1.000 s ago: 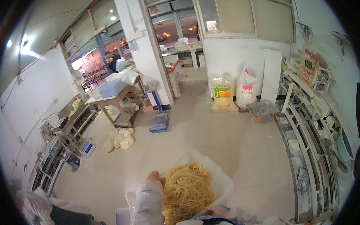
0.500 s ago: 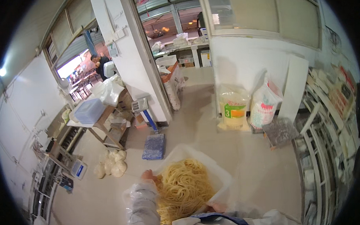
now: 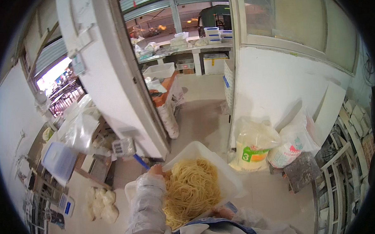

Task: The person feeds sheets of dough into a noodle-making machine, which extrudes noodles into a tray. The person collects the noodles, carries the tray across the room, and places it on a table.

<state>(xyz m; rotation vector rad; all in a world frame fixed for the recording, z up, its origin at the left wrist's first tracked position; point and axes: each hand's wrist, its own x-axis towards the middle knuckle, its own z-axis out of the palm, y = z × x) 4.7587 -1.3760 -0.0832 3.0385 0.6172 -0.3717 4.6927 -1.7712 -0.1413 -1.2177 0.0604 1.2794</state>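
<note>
In front of my body I carry a white plastic tub (image 3: 234, 186) heaped with long yellow noodles (image 3: 193, 187). My left hand (image 3: 156, 170) grips its left rim, fingers curled over the edge, and a clear plastic cover wraps that sleeve. At the near right edge, low against my apron, my right hand (image 3: 224, 213) holds the tub; its fingers are partly hidden.
A doorway stands ahead, with an orange-topped table (image 3: 168, 85) inside on the left. Right of it, sacks (image 3: 251, 144) lean by the wall near metal racks (image 3: 342, 173). Left are a platform scale's display (image 3: 123, 147), a blue lidded box (image 3: 59, 160) and pale bags (image 3: 101, 203) on the floor.
I have moved forward with the tub toward the doorway. The sacks and door frame look nearer, and my left arm and the tub now cover the scale's blue platform.
</note>
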